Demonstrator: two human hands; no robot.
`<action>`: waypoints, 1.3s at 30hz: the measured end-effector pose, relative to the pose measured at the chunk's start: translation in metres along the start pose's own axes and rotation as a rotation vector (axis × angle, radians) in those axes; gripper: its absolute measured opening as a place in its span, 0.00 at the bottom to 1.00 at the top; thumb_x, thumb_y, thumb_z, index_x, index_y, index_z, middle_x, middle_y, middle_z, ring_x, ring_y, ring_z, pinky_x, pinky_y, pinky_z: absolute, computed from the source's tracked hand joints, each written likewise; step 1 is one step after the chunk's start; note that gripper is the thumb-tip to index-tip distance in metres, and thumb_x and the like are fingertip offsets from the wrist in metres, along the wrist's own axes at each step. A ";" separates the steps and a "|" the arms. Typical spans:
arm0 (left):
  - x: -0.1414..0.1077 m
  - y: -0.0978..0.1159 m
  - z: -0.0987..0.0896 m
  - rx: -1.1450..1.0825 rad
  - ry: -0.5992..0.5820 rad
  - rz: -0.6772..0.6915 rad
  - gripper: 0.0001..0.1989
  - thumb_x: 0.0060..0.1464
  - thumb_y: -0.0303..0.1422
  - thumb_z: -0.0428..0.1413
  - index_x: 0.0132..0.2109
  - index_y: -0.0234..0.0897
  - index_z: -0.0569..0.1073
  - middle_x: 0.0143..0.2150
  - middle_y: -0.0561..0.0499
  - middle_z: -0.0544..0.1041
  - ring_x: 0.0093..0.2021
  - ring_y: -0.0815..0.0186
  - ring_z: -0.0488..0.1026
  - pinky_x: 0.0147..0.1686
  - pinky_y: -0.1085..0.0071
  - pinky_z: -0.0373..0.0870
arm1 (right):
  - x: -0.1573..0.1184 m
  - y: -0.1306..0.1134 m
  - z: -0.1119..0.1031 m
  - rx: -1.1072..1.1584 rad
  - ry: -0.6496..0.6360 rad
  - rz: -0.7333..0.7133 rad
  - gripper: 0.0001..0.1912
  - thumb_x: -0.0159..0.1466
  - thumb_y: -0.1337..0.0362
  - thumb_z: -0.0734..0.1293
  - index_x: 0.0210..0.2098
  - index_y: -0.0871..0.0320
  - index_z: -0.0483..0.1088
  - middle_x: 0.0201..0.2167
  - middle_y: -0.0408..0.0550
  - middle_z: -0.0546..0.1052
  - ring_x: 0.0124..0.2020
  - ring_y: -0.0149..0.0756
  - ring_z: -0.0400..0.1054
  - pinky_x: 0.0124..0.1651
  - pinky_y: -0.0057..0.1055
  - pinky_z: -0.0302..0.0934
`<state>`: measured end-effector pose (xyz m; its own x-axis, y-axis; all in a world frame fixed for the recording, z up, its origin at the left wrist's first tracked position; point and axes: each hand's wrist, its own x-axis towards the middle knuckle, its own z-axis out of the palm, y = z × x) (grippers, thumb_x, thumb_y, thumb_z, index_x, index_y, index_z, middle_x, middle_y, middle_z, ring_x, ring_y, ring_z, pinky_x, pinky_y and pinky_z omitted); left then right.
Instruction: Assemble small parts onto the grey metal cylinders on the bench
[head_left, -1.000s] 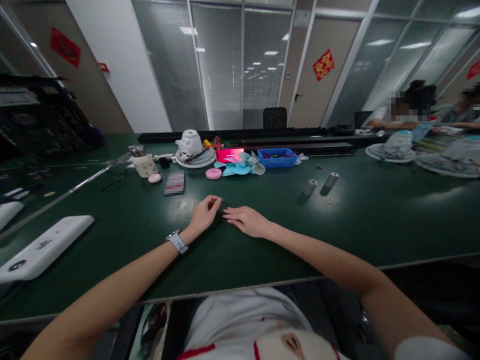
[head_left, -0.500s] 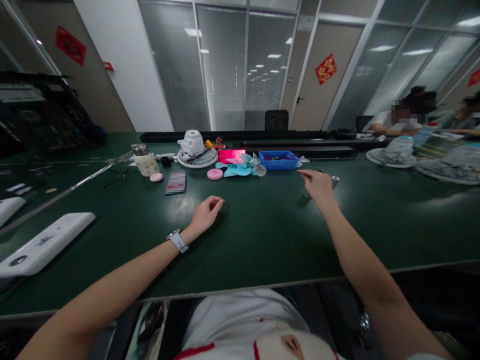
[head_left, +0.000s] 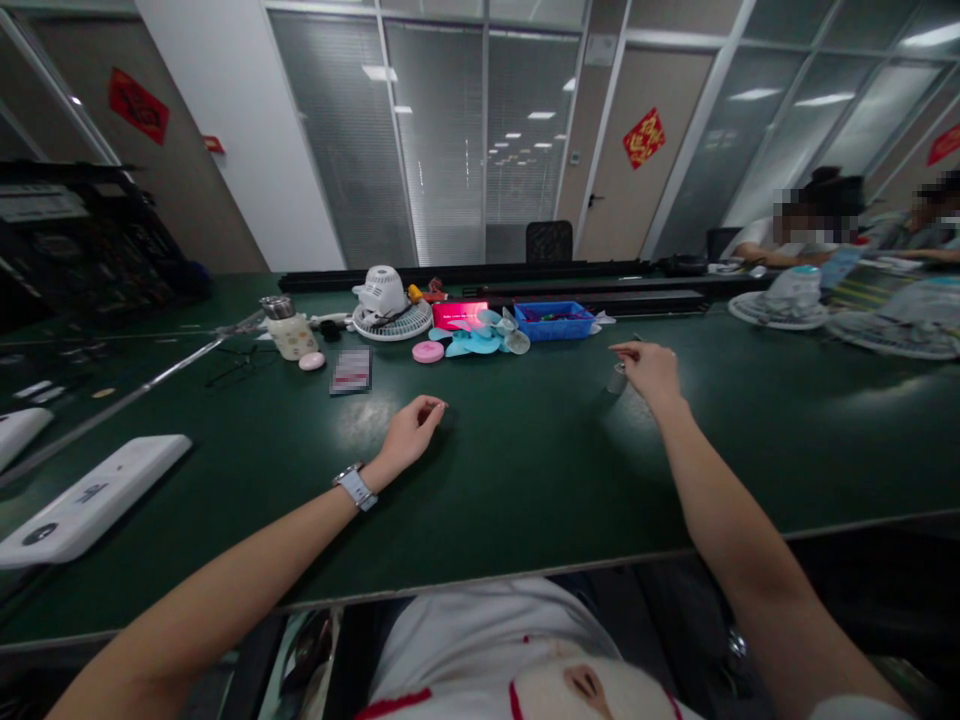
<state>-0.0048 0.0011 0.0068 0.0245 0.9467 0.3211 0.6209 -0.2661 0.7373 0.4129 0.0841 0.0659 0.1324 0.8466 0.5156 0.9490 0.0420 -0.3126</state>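
My left hand (head_left: 411, 432) rests on the green table, its fingers curled in and the thumb meeting the fingertips. Whatever may be in that pinch is too small to make out. A watch with a light strap (head_left: 355, 486) is on the left wrist. Farther out to the right, my right hand (head_left: 651, 372) is closed, with thumb and fingertips together, pointing left. Just below those fingertips stands a small pale grey cylinder (head_left: 616, 379); I cannot tell whether the hand touches it. What the right fingers hold, if anything, is hidden.
Toward the back are a white fan part (head_left: 384, 292), a pink round piece (head_left: 428, 351), light-blue fan blades (head_left: 480, 338), a lit red screen (head_left: 459, 315) and a blue bin (head_left: 553, 320). A bottle (head_left: 289, 330) and a white device (head_left: 94, 500) lie left. People (head_left: 795, 240) sit far right.
My right hand has shifted slightly right, so the small grey cylinder now shows beneath its fingertips. A small pale object right of that hand is now mostly covered. My left hand stays put.
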 end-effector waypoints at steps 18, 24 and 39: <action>0.000 -0.003 0.001 0.007 -0.011 0.008 0.18 0.61 0.46 0.50 0.45 0.38 0.76 0.35 0.49 0.78 0.36 0.62 0.74 0.35 0.68 0.68 | 0.008 0.034 0.020 0.109 -0.206 0.197 0.27 0.53 0.52 0.75 0.48 0.60 0.78 0.37 0.54 0.81 0.37 0.42 0.76 0.42 0.36 0.69; 0.001 -0.005 0.002 0.000 -0.012 0.017 0.18 0.60 0.46 0.51 0.45 0.38 0.76 0.36 0.49 0.79 0.36 0.62 0.74 0.35 0.68 0.68 | 0.005 0.021 0.019 0.058 -0.192 0.129 0.26 0.50 0.56 0.76 0.47 0.59 0.78 0.37 0.52 0.81 0.38 0.44 0.76 0.46 0.39 0.70; -0.022 0.053 0.016 -0.073 -0.110 0.291 0.20 0.62 0.41 0.54 0.57 0.37 0.74 0.41 0.47 0.76 0.39 0.64 0.71 0.41 0.67 0.68 | -0.109 -0.162 0.030 0.545 -0.460 -0.622 0.37 0.62 0.60 0.69 0.68 0.51 0.55 0.50 0.50 0.77 0.46 0.44 0.74 0.52 0.44 0.65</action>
<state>0.0402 -0.0305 0.0295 0.2799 0.8418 0.4616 0.5179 -0.5373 0.6657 0.2365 0.0015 0.0362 -0.5891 0.7099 0.3861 0.5311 0.7002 -0.4771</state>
